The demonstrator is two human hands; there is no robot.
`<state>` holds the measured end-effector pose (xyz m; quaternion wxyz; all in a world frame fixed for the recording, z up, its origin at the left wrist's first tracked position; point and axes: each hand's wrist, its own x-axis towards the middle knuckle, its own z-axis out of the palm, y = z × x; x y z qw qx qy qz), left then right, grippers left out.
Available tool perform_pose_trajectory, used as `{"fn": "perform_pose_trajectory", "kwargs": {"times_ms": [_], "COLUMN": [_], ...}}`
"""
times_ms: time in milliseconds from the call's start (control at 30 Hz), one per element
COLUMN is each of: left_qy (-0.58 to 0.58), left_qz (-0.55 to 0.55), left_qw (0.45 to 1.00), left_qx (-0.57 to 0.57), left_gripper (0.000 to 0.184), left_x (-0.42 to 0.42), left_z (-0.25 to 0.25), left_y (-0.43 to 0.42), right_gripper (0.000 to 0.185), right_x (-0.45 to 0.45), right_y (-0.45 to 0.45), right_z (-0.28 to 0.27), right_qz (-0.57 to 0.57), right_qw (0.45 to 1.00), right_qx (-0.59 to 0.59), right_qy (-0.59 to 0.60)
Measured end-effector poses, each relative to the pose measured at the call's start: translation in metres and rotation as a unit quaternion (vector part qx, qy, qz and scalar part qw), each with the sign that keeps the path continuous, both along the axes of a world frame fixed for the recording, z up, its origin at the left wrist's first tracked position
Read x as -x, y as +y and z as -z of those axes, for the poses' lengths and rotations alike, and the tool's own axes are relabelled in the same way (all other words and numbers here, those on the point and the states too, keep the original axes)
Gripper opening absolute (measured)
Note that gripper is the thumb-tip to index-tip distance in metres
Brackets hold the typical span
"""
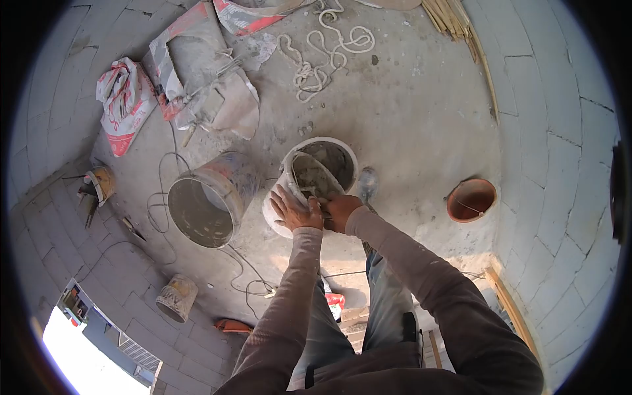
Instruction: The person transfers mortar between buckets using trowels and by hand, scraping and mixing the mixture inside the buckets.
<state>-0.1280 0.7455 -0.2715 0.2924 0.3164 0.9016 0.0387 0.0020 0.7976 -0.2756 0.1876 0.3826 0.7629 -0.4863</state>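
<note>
A whitish bucket (276, 214) is tilted over a second round bucket (350, 153), their openings overlapping, with grey wet-looking material inside. My left hand (296, 209) lies on the tilted bucket's near side, fingers spread against its wall. Close beside it, my right hand (340, 209) has its fingers curled at the rim; what it grips there is partly hidden. The two hands nearly touch. Left of them, a large grey bucket (240, 178) lies tipped with its mouth facing me.
A reddish-brown bucket (471, 200) is at the right. Cables (240, 266) run along the floor at the left. Torn bags (128, 105) and a rope (315, 76) lie farther off. Wooden strips (447, 16) lean by the right wall. A small bucket (176, 298) stands lower left.
</note>
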Motion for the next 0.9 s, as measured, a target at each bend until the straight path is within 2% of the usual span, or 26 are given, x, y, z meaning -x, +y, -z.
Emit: {"fn": "perform_pose_trajectory", "kwargs": {"times_ms": [67,167,267,467,533,633,700,767,833,900], "left_qy": [-0.011,-0.02,-0.011,0.031,0.057,0.081,0.125,0.058,-0.116,-0.235], "left_qz": [0.06,0.084,0.068,0.04,0.04,0.024,-0.106,-0.28,-0.439,-0.649], "left_qw": [0.998,0.995,0.995,0.994,0.993,0.977,0.963,0.913,0.799,0.675], "left_qx": [-0.032,-0.039,-0.067,-0.095,-0.099,-0.197,-0.213,-0.291,-0.393,-0.261], "left_gripper": [0.091,0.086,0.083,0.079,0.079,0.081,0.085,0.089,0.096,0.098], "left_x": [-0.003,-0.018,-0.029,-0.036,-0.044,-0.056,-0.065,-0.062,-0.052,-0.054], "left_z": [0.014,0.035,0.048,0.059,0.063,0.056,0.041,0.062,0.108,0.1], "left_y": [0.002,0.0,0.006,0.017,0.016,0.013,-0.033,-0.096,-0.169,-0.184], "right_gripper": [0.039,0.046,0.051,0.043,0.041,0.041,0.04,0.04,0.047,0.045], "right_x": [-0.008,-0.02,-0.031,-0.033,-0.042,-0.048,-0.052,-0.051,-0.052,-0.053], "right_y": [0.006,0.005,0.006,0.026,0.024,0.025,0.027,0.028,0.039,0.041], "right_z": [0.003,0.021,0.029,0.049,0.058,0.06,0.06,0.074,0.057,0.057], "right_qz": [-0.013,-0.006,0.023,0.003,0.046,0.061,0.05,0.04,0.015,0.006], "right_qw": [1.0,0.999,0.999,0.998,0.993,0.993,0.989,0.989,0.992,0.991], "right_qx": [0.01,0.023,-0.022,0.016,0.001,0.028,-0.014,0.011,0.033,0.045], "right_qy": [0.004,-0.021,0.019,0.057,0.111,0.099,0.136,0.139,0.118,0.128]}}
